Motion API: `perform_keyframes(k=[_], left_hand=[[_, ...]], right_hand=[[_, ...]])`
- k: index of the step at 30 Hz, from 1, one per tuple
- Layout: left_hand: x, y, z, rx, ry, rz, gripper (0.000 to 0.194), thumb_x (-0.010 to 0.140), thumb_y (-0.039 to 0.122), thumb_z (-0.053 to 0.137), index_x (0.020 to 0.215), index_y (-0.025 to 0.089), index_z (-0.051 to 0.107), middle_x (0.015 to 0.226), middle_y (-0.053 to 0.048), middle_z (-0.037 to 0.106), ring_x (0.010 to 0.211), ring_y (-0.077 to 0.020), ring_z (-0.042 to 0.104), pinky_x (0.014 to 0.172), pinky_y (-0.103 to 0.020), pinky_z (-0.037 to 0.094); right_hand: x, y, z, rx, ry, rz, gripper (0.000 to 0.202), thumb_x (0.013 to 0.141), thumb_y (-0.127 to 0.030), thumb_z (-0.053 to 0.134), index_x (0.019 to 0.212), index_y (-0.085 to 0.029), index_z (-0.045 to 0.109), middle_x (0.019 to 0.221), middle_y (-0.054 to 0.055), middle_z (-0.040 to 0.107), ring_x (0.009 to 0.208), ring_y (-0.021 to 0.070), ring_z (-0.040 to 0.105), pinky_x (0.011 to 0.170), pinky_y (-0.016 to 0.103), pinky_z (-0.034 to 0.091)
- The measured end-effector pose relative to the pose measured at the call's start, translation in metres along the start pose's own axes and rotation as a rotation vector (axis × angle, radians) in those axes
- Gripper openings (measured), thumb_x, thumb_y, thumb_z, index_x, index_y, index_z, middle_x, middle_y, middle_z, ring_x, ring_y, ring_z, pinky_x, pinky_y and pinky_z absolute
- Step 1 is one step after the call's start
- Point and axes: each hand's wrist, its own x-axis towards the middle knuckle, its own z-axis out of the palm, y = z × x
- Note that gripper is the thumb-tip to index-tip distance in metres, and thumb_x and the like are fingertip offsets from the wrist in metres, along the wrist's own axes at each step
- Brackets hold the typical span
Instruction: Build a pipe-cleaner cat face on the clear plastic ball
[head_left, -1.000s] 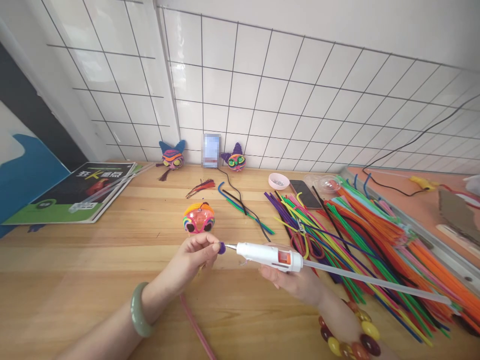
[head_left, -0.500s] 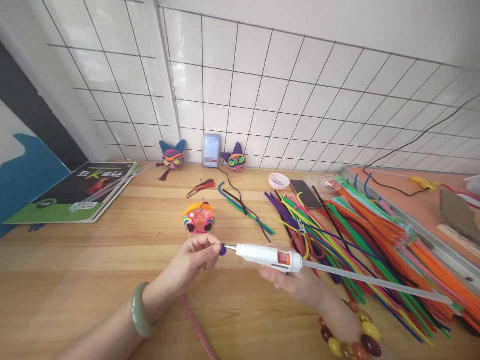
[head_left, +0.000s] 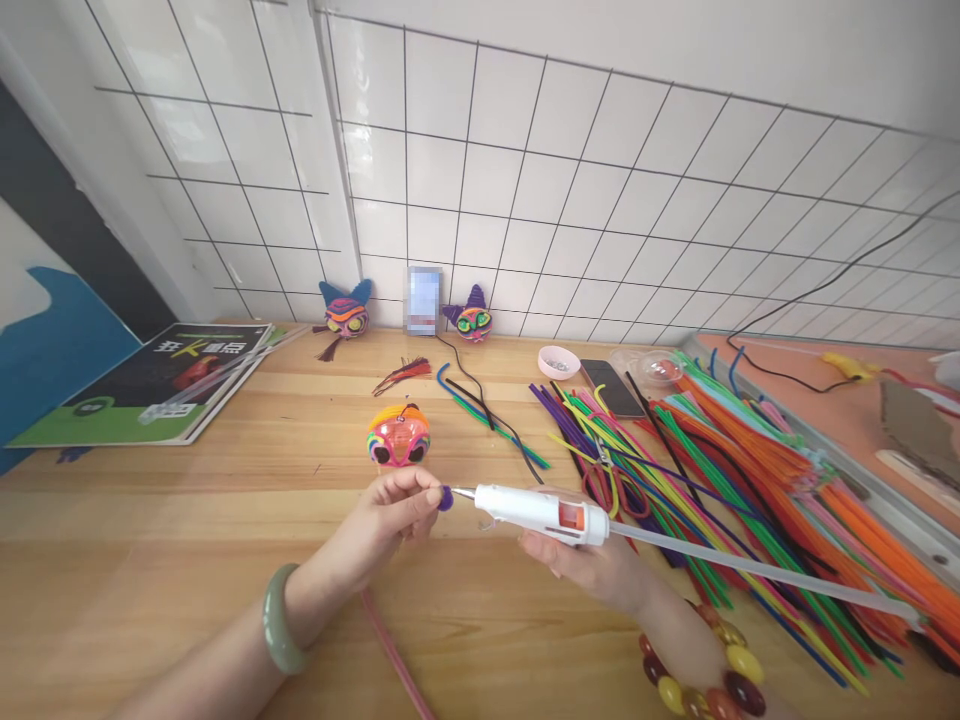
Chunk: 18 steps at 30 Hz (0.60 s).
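Between thumb and fingertips, my left hand (head_left: 397,512) pinches a small purple fuzzy piece (head_left: 446,498), which looks like coiled pipe cleaner. My right hand (head_left: 577,560) is wrapped round a white hot glue gun (head_left: 540,512), partly hidden behind it. The gun's metal nozzle points left, its tip at or very near the purple piece. A long clear glue stick (head_left: 750,566) sticks out of its back. Just beyond my left hand sits a clear ball decorated with orange, pink and black pipe cleaner (head_left: 398,436).
Bundles of coloured pipe cleaners (head_left: 720,480) cover the right side, with scissors (head_left: 613,490) among them. A phone (head_left: 611,388) and pink bowl (head_left: 559,362) lie behind. Two finished-looking eared heads (head_left: 346,312) lean at the wall around a lit phone (head_left: 424,302). A magazine (head_left: 150,385) lies left.
The glue gun has shifted very slightly to the right, its nozzle still by the purple piece. My left hand stays in place.
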Motion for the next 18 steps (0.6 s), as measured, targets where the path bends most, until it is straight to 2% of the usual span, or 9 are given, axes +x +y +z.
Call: perform_keyframes(k=[5,11,18], left_hand=[[0.0003,0.0007,-0.0001,-0.012,0.001,-0.002,0.02,0.074,0.034,0.067,0.067,0.016,0.06,0.045,0.006,0.042,0.044,-0.0068,0.03,0.045,-0.023,0.019],[-0.0004,-0.0014,-0.0014,-0.02,-0.007,-0.002,0.019,0.075,0.033,0.066,0.069,0.016,0.061,0.045,0.006,0.043,0.044,-0.0067,0.03,0.046,-0.023,0.019],[-0.0004,-0.0018,-0.0016,-0.02,-0.014,0.004,0.019,0.076,0.033,0.065,0.068,0.016,0.061,0.045,0.006,0.041,0.044,-0.0067,0.029,0.046,-0.023,0.018]], right_hand=[[0.0004,-0.002,-0.0003,-0.044,0.02,-0.011,0.023,0.08,-0.042,0.056,0.081,-0.021,0.063,0.064,0.0,0.048,0.056,0.0147,0.045,0.05,0.026,0.041],[0.0005,0.0011,-0.0003,-0.051,0.027,-0.006,0.025,0.081,-0.041,0.055,0.089,-0.019,0.065,0.064,-0.001,0.048,0.055,0.0131,0.045,0.05,0.024,0.04],[0.0011,0.0041,0.0,-0.037,0.02,-0.031,0.023,0.082,-0.039,0.056,0.088,-0.019,0.064,0.064,-0.002,0.048,0.055,0.0109,0.043,0.05,0.022,0.039]])
